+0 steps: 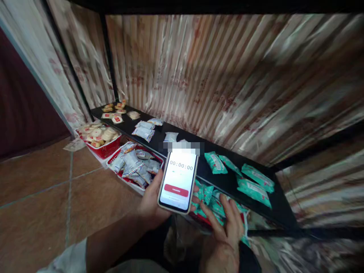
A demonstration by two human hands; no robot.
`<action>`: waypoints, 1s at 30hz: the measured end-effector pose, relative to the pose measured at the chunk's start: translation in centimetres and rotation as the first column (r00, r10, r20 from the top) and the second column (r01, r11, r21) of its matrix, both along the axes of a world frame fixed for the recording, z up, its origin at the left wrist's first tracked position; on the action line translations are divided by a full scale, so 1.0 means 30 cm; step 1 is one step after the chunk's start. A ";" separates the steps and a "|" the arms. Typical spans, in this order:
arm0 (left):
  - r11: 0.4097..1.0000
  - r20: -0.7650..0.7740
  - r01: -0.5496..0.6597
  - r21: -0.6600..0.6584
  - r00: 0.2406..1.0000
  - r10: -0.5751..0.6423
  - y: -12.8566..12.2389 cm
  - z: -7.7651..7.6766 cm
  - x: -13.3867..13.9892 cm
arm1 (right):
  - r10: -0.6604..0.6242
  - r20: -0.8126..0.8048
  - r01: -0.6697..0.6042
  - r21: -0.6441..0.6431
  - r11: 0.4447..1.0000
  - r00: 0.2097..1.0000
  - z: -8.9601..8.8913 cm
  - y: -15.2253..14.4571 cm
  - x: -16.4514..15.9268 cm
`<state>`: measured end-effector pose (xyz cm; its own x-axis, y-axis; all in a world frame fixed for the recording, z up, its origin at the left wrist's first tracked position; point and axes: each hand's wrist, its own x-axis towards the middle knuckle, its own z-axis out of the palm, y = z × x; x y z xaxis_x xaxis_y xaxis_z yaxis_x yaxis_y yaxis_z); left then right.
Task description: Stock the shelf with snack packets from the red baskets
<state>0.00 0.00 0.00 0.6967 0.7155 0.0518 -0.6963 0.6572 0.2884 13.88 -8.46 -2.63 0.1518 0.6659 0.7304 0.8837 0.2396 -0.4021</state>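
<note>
My left hand (155, 201) is wrapped round a smartphone (178, 182) in a pale case, held upright with its screen facing me. The lit screen reads 00:00:00 above a red button, and its top is blurred out. To the right of the phone, my right hand (224, 223) holds nothing, its fingers apart and extended. Below and behind those fingers is a basket of green packets (209, 193), partly hidden by the hand and the phone. A red basket of white-and-blue packets (132, 163) lies just left of the phone.
Along a black shelf (196, 170) lie green packets (254, 191), white packets (143, 131) and small wrapped snacks (116, 118). Another red basket (108, 148) heaped with pale wrapped snacks stands at the left on the tiled floor (42, 189). Plastic-covered corrugated sheeting (199, 76) rises behind the shelf.
</note>
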 end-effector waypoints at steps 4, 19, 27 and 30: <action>1.000 0.007 0.011 -0.004 1.000 -0.011 0.003 0.010 0.003 | -0.011 -0.014 0.011 -0.014 1.000 1.000 0.004 -0.002 -0.007; 0.999 -0.037 -0.006 -0.040 0.999 0.004 0.002 0.027 0.001 | 0.004 0.004 -0.004 0.002 1.000 1.000 -0.005 0.007 0.003; 0.999 -0.052 -0.018 -0.038 0.999 0.016 -0.001 0.024 0.004 | 0.003 0.008 -0.003 0.015 1.000 1.000 -0.002 0.010 0.001; 1.000 -0.048 -0.002 -0.017 0.999 0.001 0.001 0.019 0.003 | -0.012 0.006 0.012 0.013 1.000 1.000 -0.004 0.011 -0.002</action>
